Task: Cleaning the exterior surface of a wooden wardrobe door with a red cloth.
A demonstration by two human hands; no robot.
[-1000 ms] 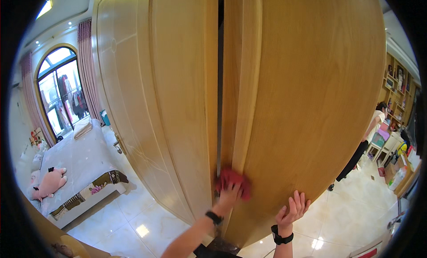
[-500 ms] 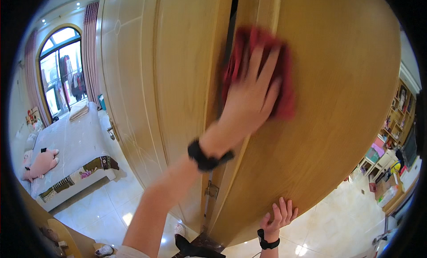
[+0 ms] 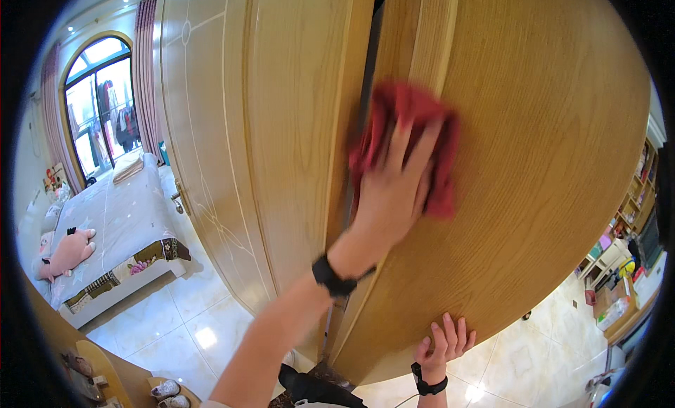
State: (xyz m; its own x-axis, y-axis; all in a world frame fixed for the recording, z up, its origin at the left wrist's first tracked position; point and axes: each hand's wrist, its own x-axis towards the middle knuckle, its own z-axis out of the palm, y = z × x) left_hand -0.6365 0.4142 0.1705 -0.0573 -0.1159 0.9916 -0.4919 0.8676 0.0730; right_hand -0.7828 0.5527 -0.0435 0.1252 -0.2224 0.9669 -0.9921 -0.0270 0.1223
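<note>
My left hand point(image 3: 391, 193) presses a folded red cloth point(image 3: 439, 176) against the wooden panel point(image 3: 520, 155), beside its raised edge strip. Its fingers are spread over the cloth, which is smeared by motion. Lower down, my right hand point(image 3: 445, 343) lies with fingers stretched out on the same panel, close to its bottom edge, with nothing seen in it. Each wrist wears a black band. Just left of the cloth, a dark narrow gap separates this panel from a pale wooden door point(image 3: 295, 126) with light carved lines.
At the left, a bed point(image 3: 119, 232) with a pink plush toy point(image 3: 72, 252) stands below an arched window point(image 3: 98, 98). Shoes point(image 3: 166, 389) sit on a low shelf at lower left. Shelves point(image 3: 636, 197) and boxes point(image 3: 613, 299) line the far right, beyond pale floor tiles.
My left hand has moved down the panel with the red cloth. The right hand keeps its place on the panel. The view has shifted slightly.
</note>
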